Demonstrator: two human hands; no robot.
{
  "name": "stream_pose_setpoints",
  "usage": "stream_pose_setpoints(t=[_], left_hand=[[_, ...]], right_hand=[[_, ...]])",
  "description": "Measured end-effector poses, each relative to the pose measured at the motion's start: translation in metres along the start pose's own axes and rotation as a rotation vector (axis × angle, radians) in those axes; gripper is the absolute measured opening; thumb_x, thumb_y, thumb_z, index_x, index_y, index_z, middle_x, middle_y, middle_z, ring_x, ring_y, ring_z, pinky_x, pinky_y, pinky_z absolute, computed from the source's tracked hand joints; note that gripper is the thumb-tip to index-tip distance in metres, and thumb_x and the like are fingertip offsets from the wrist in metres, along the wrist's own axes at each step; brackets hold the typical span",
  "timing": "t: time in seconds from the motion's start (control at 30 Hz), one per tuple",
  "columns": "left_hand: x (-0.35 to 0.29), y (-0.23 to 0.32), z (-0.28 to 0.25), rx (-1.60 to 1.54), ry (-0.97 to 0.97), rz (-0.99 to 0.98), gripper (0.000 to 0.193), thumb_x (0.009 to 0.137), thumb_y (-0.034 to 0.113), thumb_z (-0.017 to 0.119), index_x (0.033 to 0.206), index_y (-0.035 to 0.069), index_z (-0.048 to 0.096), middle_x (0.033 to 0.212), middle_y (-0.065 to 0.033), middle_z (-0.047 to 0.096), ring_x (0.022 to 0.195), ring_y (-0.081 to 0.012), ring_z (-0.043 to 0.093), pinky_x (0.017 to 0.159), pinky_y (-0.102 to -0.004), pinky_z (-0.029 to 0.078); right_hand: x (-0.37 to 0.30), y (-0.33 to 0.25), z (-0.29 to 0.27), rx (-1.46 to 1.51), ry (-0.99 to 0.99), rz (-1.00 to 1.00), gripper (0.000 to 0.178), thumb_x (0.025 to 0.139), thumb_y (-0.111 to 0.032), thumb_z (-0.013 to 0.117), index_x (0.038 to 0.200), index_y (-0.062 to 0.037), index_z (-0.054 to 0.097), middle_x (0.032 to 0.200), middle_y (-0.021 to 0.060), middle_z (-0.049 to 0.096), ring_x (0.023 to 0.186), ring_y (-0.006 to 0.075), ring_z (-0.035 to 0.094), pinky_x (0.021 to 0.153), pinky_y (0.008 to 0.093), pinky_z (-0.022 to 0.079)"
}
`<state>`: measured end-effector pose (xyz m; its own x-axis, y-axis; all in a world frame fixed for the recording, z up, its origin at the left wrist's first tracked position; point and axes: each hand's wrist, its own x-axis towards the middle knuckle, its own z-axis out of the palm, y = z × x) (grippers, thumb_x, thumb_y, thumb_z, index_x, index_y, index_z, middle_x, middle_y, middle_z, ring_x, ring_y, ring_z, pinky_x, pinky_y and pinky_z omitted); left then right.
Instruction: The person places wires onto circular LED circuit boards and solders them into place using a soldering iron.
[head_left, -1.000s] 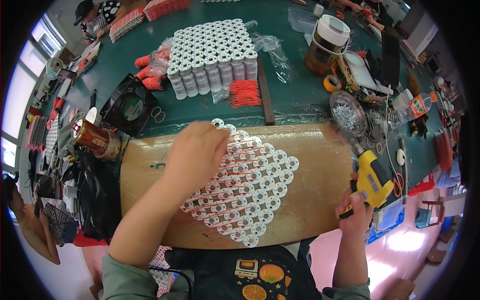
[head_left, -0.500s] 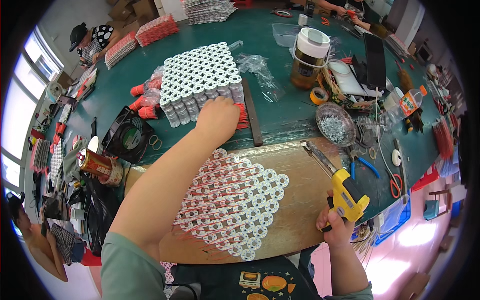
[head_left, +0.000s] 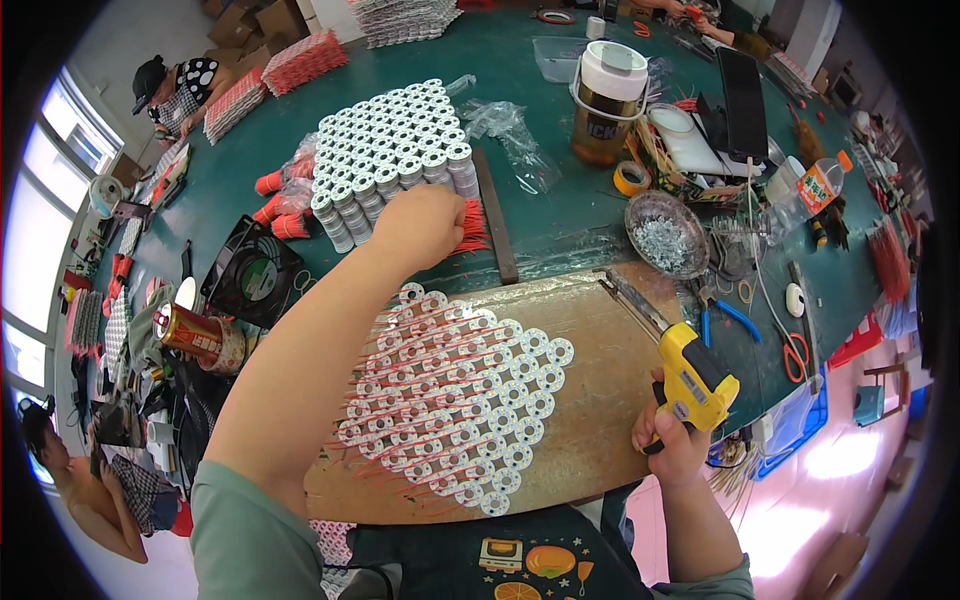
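My right hand is wrapped round the handle of a yellow-and-black soldering gun, its long metal nose pointing up and left over the board. My left hand is stretched forward, closed, against a bundle of thin red wires in front of stacked panels. Its fingertips are hidden behind the hand. Between my arms a panel of round white circuit boards lies on the brown work board. Red wires run across much of it in slanting rows; the right-hand rows of discs show none.
Stacked white disc panels stand ahead, beside a dark metal bar. To the right are a bowl of small clear pieces, blue-handled pliers and a jug. A black fan stands left. Other people sit around the table.
My left hand has shifted slightly left and down in the picture, still by the red wires. The whole scene has shifted slightly too. My right hand keeps its hold on the soldering gun.
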<state>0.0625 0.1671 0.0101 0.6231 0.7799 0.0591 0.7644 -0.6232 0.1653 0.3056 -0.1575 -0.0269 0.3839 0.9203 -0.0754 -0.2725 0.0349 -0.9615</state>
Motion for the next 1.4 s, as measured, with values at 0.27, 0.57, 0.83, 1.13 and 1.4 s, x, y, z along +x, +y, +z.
stream_pose_setpoints(t=[0.27, 0.57, 0.83, 1.13, 1.4], left_hand=[[-0.011, 0.012, -0.018, -0.098, 0.031, 0.002, 0.015, 0.083, 0.017, 0.065, 0.088, 0.004, 0.069, 0.087, -0.0183, 0.068, 0.089, -0.0357, 0.067, 0.080, -0.0464, 0.052], [-0.043, 0.009, -0.053, 0.633, -0.109, 0.303, 0.014, 0.085, 0.018, 0.067, 0.089, 0.009, 0.077, 0.096, -0.0096, 0.072, 0.098, -0.0280, 0.068, 0.080, -0.0444, 0.052], [-0.055, 0.023, -0.050, 0.822, -0.419, 0.222, 0.014, 0.085, 0.020, 0.068, 0.091, 0.014, 0.079, 0.095, -0.0014, 0.075, 0.097, -0.0218, 0.069, 0.080, -0.0384, 0.047], [-0.083, 0.031, -0.051, 0.619, -0.061, 0.249, 0.013, 0.082, 0.014, 0.066, 0.089, 0.010, 0.076, 0.095, -0.0055, 0.068, 0.099, -0.0234, 0.063, 0.080, -0.0388, 0.047], [-0.189, 0.094, -0.008, -0.178, 0.110, 0.325, 0.020, 0.082, 0.013, 0.066, 0.100, 0.004, 0.070, 0.090, -0.0076, 0.061, 0.087, -0.0253, 0.061, 0.075, -0.0390, 0.047]], right_hand=[[0.000, 0.001, 0.000, 0.016, 0.000, 0.004, 0.069, 0.084, -0.027, 0.076, 0.138, 0.0041, 0.047, 0.071, 0.0040, 0.051, 0.056, 0.0153, 0.052, 0.051, 0.0295, 0.044], [0.000, 0.005, -0.004, -0.008, 0.005, -0.004, 0.069, 0.086, -0.026, 0.075, 0.140, 0.0049, 0.045, 0.071, 0.0036, 0.052, 0.056, 0.0151, 0.052, 0.051, 0.0299, 0.044], [-0.002, 0.002, -0.005, 0.002, -0.021, 0.015, 0.071, 0.087, -0.027, 0.074, 0.142, 0.0051, 0.044, 0.070, 0.0030, 0.052, 0.057, 0.0145, 0.052, 0.053, 0.0304, 0.045], [0.000, 0.000, 0.001, 0.046, -0.024, -0.048, 0.069, 0.088, -0.027, 0.075, 0.139, 0.0079, 0.046, 0.072, 0.0047, 0.055, 0.055, 0.0128, 0.053, 0.052, 0.0265, 0.043], [-0.033, 0.002, -0.004, -0.001, -0.118, 0.033, 0.076, 0.086, -0.042, 0.080, 0.139, 0.0007, 0.046, 0.071, 0.0008, 0.049, 0.059, 0.0124, 0.050, 0.053, 0.0290, 0.042]])
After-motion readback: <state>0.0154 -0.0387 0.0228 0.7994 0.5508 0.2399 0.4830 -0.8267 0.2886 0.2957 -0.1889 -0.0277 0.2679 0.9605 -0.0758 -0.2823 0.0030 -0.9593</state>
